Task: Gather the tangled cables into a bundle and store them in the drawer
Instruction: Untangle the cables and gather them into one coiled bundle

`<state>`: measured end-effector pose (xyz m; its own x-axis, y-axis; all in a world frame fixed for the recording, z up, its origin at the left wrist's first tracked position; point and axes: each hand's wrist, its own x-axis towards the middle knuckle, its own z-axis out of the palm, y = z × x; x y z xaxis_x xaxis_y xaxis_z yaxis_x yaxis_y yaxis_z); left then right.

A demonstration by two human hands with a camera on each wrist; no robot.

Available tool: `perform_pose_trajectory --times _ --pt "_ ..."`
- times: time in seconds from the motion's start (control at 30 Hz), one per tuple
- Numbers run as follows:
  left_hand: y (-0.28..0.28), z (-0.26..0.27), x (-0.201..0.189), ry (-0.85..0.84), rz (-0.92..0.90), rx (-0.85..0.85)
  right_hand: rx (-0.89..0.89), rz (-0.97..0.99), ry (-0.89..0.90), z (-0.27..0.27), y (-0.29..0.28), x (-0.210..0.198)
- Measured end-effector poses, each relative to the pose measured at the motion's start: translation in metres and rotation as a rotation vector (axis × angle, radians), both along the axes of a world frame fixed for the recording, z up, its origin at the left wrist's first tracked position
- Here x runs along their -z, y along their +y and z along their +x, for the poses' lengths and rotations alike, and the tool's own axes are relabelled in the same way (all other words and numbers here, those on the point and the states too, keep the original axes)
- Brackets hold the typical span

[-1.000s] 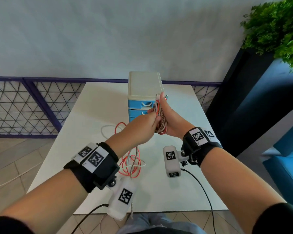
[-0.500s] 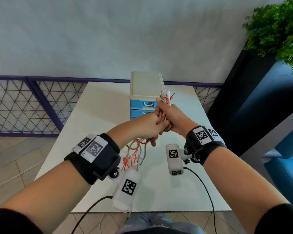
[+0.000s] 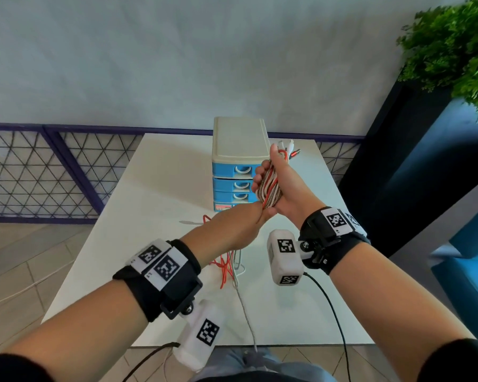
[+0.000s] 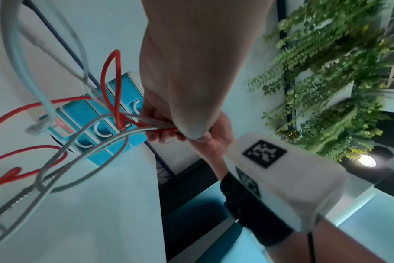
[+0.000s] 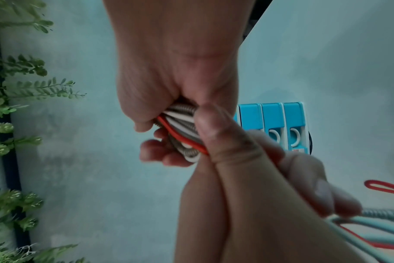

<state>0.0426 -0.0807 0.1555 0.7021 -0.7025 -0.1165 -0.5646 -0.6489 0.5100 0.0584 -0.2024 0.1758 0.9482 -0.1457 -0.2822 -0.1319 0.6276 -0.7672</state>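
Note:
My right hand (image 3: 278,188) is raised in front of the small drawer unit (image 3: 239,164) and grips a folded bundle of red, white and braided cables (image 3: 269,188), whose plug ends (image 3: 289,148) stick out above the thumb. In the right wrist view the fingers curl round the cable bundle (image 5: 182,131). My left hand (image 3: 240,226) sits just below it and pinches the loose strands (image 4: 133,124) that run from the bundle. Those red and grey cable tails (image 3: 228,264) hang down to the white table (image 3: 155,194). The unit's blue drawers (image 3: 240,186) are all closed.
A braided cable (image 3: 246,312) trails over the table's near edge. A dark planter with a green plant (image 3: 453,45) stands to the right, and a blue seat (image 3: 469,274) lies beyond it. A purple lattice fence (image 3: 39,172) runs behind the table.
My right hand has risen and turned palm-up with more cable folded into its grip. My left hand has slid down the strands below it, and fewer loops lie on the table.

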Motion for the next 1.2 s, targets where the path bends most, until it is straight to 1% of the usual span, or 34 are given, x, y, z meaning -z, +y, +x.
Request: perform_pose_trajectory --times 0.07,0.13,0.2,0.23,0.27,0.3,0.37,0.4,0.43,0.5,0.57,0.63,0.7,0.77,0.87,0.9,1.0,1.07,1.1,1.2 --pt "0.001 -0.001 0.008 -0.147 0.047 -0.021 0.062 -0.004 0.019 0.002 0.003 0.002" --pt "0.002 -0.002 0.014 -0.266 0.055 -0.035 0.103 0.000 0.030 0.003 0.003 0.004" --pt "0.002 -0.003 0.017 -0.302 -0.029 -0.047 0.118 0.004 0.036 0.005 0.001 0.005" --pt "0.002 -0.004 0.019 -0.287 -0.097 -0.048 0.117 0.002 0.037 0.006 0.000 0.004" --pt "0.002 -0.003 0.019 -0.232 -0.181 -0.050 0.115 -0.001 0.040 0.007 0.000 0.003" --pt "0.002 -0.002 0.021 -0.124 -0.279 -0.048 0.112 0.000 0.041 0.008 -0.001 0.003" --pt "0.005 0.003 0.021 0.173 -0.465 -0.037 0.109 0.015 0.034 0.009 -0.003 0.001" --pt "0.007 0.004 0.022 0.288 -0.516 -0.007 0.111 0.021 0.029 0.009 -0.005 0.001" --pt "0.010 0.006 0.022 0.356 -0.527 0.037 0.113 0.021 0.025 0.009 -0.007 0.001" --pt "0.017 0.011 0.023 0.414 -0.487 0.115 0.121 0.020 0.025 0.009 -0.010 0.002" --pt "0.023 0.017 0.024 0.480 -0.406 0.142 0.139 0.026 0.018 0.008 -0.013 0.003" --pt "0.030 0.022 0.026 0.531 -0.338 0.145 0.153 0.019 0.014 0.008 -0.016 0.004" --pt "0.035 0.026 0.027 0.528 -0.300 0.141 0.158 0.004 0.012 0.007 -0.018 0.004" --pt "0.038 0.029 0.026 0.542 -0.282 0.129 0.161 -0.004 0.010 0.006 -0.020 0.005" --pt "0.043 0.032 0.018 0.626 -0.266 0.113 0.162 -0.007 0.005 0.006 -0.021 0.007" --pt "0.044 0.034 0.016 0.626 -0.252 0.117 0.164 -0.009 0.004 0.005 -0.021 0.007" --pt "0.044 0.039 0.011 0.546 -0.225 0.081 0.153 -0.044 -0.007 0.005 -0.021 0.006" --pt "0.042 0.044 0.011 0.417 -0.181 0.036 0.130 -0.136 -0.021 0.005 -0.022 0.003" --pt "0.040 0.046 0.011 0.312 -0.123 0.015 0.110 -0.206 -0.030 0.005 -0.022 0.000" --pt "0.035 0.047 0.003 -0.081 0.049 -0.062 0.026 -0.425 -0.042 0.006 -0.022 -0.008"
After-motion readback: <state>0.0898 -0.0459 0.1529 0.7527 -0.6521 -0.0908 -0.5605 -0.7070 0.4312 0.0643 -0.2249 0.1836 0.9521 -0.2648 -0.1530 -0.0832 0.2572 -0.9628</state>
